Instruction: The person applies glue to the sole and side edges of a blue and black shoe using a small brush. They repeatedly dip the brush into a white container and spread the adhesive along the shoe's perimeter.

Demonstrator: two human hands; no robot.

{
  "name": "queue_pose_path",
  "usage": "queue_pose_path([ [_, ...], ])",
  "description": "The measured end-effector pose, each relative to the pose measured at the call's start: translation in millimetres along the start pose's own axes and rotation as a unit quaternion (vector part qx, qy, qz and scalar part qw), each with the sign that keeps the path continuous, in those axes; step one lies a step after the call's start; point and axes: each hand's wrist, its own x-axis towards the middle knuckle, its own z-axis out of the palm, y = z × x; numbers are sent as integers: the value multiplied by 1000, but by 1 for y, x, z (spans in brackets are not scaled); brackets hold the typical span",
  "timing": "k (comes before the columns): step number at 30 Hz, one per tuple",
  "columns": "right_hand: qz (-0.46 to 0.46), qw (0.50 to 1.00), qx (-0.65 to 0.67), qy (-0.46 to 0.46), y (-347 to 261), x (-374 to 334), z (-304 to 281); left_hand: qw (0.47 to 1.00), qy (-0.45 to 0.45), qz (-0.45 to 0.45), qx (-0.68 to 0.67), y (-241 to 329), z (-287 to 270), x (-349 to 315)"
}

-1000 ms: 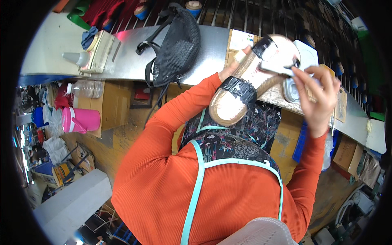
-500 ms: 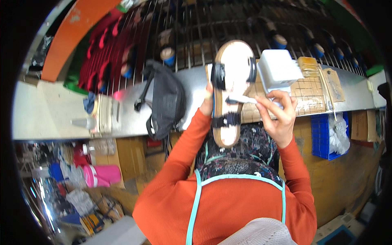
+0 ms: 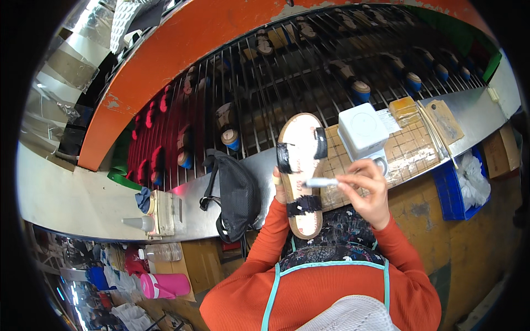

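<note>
A sandal [image 3: 300, 157] with a pale insole and black straps is held up lengthwise over the front edge of the metal worktop. My left hand [image 3: 280, 186] grips it from its left side, with most of the fingers hidden behind the sole. In my right hand [image 3: 367, 190], a small brush [image 3: 324, 182] with a whitish handle is pinched between thumb and fingers. Its dark tip points left, over the insole between the two straps; whether it touches is not clear. Beyond my right hand stands a white plastic container [image 3: 363, 129] on a grid-lined board [image 3: 411, 149].
A rack of metal bars [image 3: 270, 94] carrying several sandals lies behind the worktop. A black bag [image 3: 232, 190] sits left of the sandal. A yellowish block [image 3: 404, 108] rests at the board's far edge. To the right, a blue crate [image 3: 450, 193] holds clear plastic bags.
The view has tilted upward and shifted, so everything sits lower and more of the rack shows. The brush is still over the insole, its handle now lying more level.
</note>
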Motion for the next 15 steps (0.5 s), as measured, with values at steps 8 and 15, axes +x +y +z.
queue_pose_path([
  [8,180,603,764,-141,100,-25,39,948,-77,-116,-286,-2,-12,39],
  [15,157,602,762,-178,127,-41,43,891,93,-240,-373,14,-64,126],
])
